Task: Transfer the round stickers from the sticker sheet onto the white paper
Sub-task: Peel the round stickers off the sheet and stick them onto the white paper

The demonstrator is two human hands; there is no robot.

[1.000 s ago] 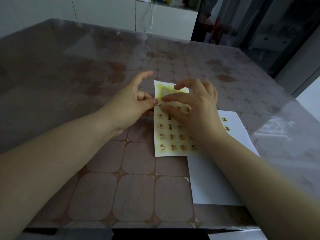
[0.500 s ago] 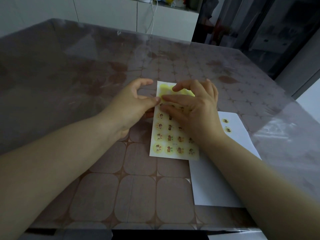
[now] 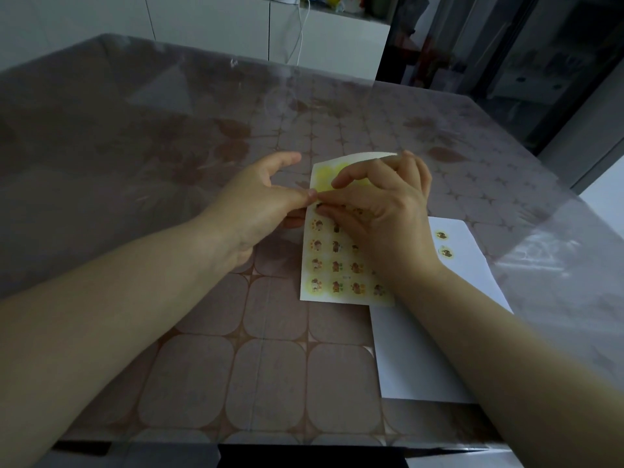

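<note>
The sticker sheet (image 3: 332, 275), pale yellow with rows of small round cartoon stickers, lies in the middle of the table, its far end curled up. My left hand (image 3: 256, 204) pinches the sheet's left edge between thumb and fingers. My right hand (image 3: 381, 211) lies over the upper part of the sheet, thumb and forefinger meeting at a sticker near the left edge beside my left thumb. The white paper (image 3: 422, 366) lies to the right, partly under the sheet and my right forearm. Two round stickers (image 3: 443, 244) sit on the paper's far end.
The table (image 3: 202, 366) has a brown tile-pattern cloth under a clear glossy cover. Its near edge runs along the bottom of the view. White cabinets (image 3: 202, 21) stand beyond the far edge, and a dark doorway (image 3: 506, 45) lies at the back right.
The sheet's top end has curled up off the table. My right thumb and forefinger have closed together at the sheet's left edge, next to my left thumb. The sheet shifted slightly.
</note>
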